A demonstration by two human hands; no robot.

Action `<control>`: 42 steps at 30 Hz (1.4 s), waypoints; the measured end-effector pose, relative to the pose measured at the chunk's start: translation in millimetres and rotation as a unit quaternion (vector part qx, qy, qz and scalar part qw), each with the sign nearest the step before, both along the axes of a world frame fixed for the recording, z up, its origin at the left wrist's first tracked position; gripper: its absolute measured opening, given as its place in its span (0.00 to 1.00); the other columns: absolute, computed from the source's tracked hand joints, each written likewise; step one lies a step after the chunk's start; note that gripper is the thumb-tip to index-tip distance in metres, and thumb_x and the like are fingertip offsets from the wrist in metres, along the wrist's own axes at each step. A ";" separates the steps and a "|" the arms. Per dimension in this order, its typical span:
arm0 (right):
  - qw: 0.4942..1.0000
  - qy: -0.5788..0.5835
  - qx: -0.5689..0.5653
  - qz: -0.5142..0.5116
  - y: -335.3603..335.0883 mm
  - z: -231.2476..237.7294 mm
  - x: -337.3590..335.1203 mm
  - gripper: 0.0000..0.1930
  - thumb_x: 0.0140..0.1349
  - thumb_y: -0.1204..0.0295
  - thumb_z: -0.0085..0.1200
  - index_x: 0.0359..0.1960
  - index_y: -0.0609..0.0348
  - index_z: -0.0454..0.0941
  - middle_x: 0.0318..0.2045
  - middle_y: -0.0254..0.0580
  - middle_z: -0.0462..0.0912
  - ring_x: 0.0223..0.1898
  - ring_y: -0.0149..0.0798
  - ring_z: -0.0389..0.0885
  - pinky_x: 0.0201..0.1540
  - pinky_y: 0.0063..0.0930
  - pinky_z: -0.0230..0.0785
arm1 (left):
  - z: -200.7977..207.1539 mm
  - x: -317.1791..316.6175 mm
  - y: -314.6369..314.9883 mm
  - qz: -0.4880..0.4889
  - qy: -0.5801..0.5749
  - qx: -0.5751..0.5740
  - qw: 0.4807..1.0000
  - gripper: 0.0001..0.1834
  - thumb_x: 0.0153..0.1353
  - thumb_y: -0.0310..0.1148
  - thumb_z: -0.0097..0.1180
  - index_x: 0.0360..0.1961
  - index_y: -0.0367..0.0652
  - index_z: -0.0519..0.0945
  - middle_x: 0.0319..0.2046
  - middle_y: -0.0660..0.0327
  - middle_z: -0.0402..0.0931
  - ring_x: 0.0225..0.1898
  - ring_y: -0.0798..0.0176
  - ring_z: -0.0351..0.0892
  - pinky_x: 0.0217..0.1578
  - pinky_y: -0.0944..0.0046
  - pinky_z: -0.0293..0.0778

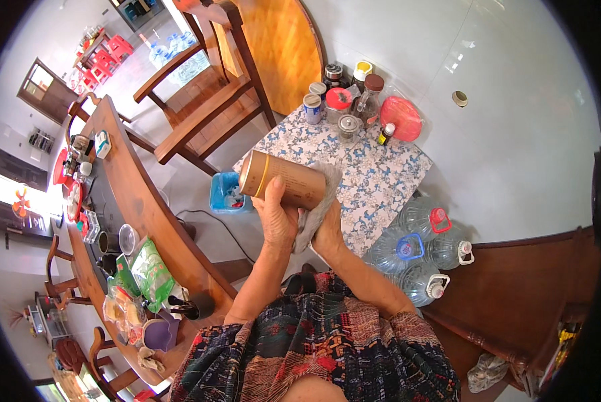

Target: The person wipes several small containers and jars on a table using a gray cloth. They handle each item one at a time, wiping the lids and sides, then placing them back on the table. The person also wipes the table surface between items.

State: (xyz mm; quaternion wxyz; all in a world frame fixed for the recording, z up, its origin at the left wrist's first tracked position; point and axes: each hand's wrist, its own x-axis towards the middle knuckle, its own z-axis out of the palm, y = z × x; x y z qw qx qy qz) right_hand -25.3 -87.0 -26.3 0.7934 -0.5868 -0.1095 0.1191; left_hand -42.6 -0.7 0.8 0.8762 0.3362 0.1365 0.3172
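- While I look on from above, the left hand [278, 218] grips a bronze-coloured cylindrical canister [283, 179], its thumb laid along the near side.
- The canister is in the air, tilted almost onto its side, in front of the person's chest and partly over the near edge of a flower-patterned surface [374, 201].
- The right hand [328, 231] seems to be closed on a grey cloth [317, 211] at the canister's right end; most of its fingers are hidden from me, so I say that with some caution.
- That cloth wraps across the end of the canister and hangs down between the two hands.
- At the far end of the patterned surface, jars stand close together: a red-lidded jar [339, 100], a glass jar with a brown lid [370, 100] and a squat glass jar [348, 127].
- Beside them are a flat red round item [401, 119] and a small dark bottle [386, 134].
- A blue bin [229, 207] sits on the floor, left of the canister.
- Large clear water jugs [407, 248] are grouped to the right of the person.
- Over to the left, a long wooden surface [154, 224] carries a green packet [152, 271] and a purple container [158, 335].
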 end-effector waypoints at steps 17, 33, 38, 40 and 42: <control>0.928 -0.291 -0.217 -0.085 -22.5 45.1 26.6 0.15 0.61 0.73 0.47 0.48 0.66 0.70 0.48 0.53 0.67 0.50 0.49 0.66 0.55 0.35 0.58 | -16.9 -7.5 -6.7 -0.119 -0.017 0.074 0.990 0.45 0.46 0.43 0.71 0.58 0.43 0.55 0.50 0.59 0.67 0.52 0.64 0.70 0.53 0.63 0.69; 0.808 -0.480 -0.328 0.101 -35.0 76.8 16.3 0.22 0.40 0.74 0.60 0.43 0.49 0.78 0.52 0.46 0.68 0.51 0.51 0.67 0.53 0.42 0.61 | -31.8 -22.1 11.0 -0.120 0.085 0.475 0.867 0.37 0.36 0.31 0.72 0.50 0.42 0.67 0.43 0.57 0.69 0.47 0.56 0.71 0.48 0.60 0.69; 0.801 -0.479 -0.360 0.017 -29.4 72.6 19.9 0.19 0.40 0.74 0.59 0.39 0.50 0.78 0.49 0.46 0.70 0.51 0.52 0.67 0.51 0.44 0.61 | -25.5 -19.6 4.0 -0.053 0.135 0.600 0.787 0.32 0.45 0.33 0.68 0.52 0.40 0.69 0.51 0.55 0.68 0.51 0.57 0.70 0.50 0.58 0.69; 0.829 -0.436 -0.350 0.034 -25.1 74.3 28.6 0.17 0.42 0.74 0.58 0.38 0.52 0.78 0.47 0.48 0.70 0.48 0.52 0.69 0.50 0.43 0.63 | -10.9 -16.7 3.8 0.015 0.120 0.683 0.721 0.35 0.39 0.37 0.71 0.50 0.38 0.72 0.53 0.50 0.67 0.50 0.49 0.72 0.50 0.56 0.70; 0.840 -0.413 -0.345 0.059 -20.9 81.4 37.6 0.13 0.46 0.75 0.55 0.36 0.57 0.78 0.42 0.50 0.72 0.44 0.51 0.73 0.47 0.39 0.67 | -14.9 -18.2 1.0 0.032 0.106 0.632 0.767 0.47 0.34 0.36 0.73 0.58 0.40 0.63 0.53 0.48 0.67 0.48 0.44 0.72 0.47 0.53 0.70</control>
